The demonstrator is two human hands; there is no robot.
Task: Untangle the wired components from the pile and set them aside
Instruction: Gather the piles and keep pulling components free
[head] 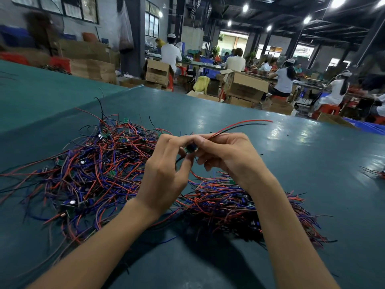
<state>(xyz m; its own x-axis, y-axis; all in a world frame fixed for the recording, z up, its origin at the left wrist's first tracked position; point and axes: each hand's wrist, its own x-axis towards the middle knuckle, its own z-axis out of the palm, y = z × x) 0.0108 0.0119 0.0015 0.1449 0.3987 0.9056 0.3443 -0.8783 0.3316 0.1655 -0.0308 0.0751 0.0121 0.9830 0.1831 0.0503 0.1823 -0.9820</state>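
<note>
A tangled pile of red, blue and black wired components (pixel 93 163) with small green boards spreads over the left of the green table (pixel 291 163). A tidier bundle of wired components (pixel 239 203) lies under my right forearm. Above the gap between them, my left hand (pixel 164 170) and my right hand (pixel 227 151) meet fingertip to fingertip and pinch one small dark component (pixel 190 148). Its red and black wires (pixel 243 124) stick out to the right, past my right hand's fingers.
A few more wires (pixel 375 173) lie at the table's right edge. Beyond the table's far edge stand cardboard boxes (pixel 243 86) and red stools, with people seated at other benches.
</note>
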